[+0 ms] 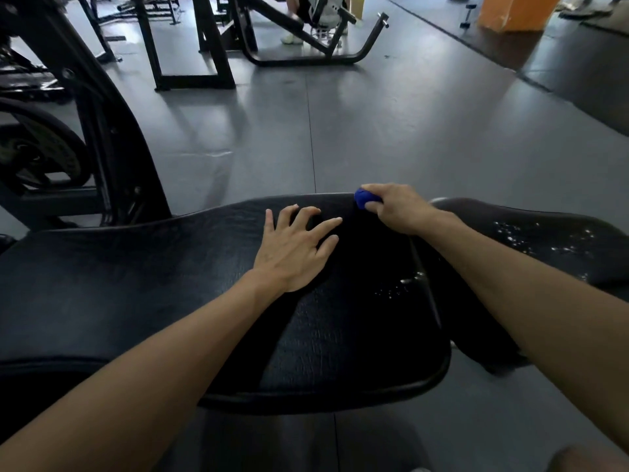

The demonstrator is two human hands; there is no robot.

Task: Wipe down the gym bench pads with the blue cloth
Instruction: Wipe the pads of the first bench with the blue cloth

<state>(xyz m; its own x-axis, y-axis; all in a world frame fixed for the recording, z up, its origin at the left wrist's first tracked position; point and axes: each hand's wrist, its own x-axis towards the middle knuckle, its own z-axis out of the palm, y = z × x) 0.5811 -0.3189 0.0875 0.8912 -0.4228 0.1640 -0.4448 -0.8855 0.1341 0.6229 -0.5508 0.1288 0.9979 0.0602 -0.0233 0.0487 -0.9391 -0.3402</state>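
Left hand [294,248] flat on the black bench pad [153,277], fingers spread and relaxed, palm down, holding nothing. Right hand [396,207] curled around the blue cloth [366,199], bunched into a small wad with only a little blue showing past the knuckles and thumb. Cloth pressed at the far right corner of the large pad, right at its far edge, just beyond and to the right of the left fingertips. Both forearms stretched forward from the bottom corners across the surface, bare to the wrist.

Large pad wide and dark, with a creased, leathery grain and a rounded near rim. Scatter of pale droplets or flecks near its right edge [398,287]. Second pad [544,240] just beside the first on the right, separated by a narrow gap, with more pale speckles across its top [531,233].

Grey rubber floor [340,131] beyond the bench, with a thin seam running away from the camera. Black machine frame [112,137] to the left, with a weight plate [37,151] mounted low beside it. Further back, another black frame with a curved base [306,59], and a person seated behind it [320,11], mostly cut off by the top edge. Orange block [517,11] at the upper right, with a small dumbbell [468,15] on the floor next to it.
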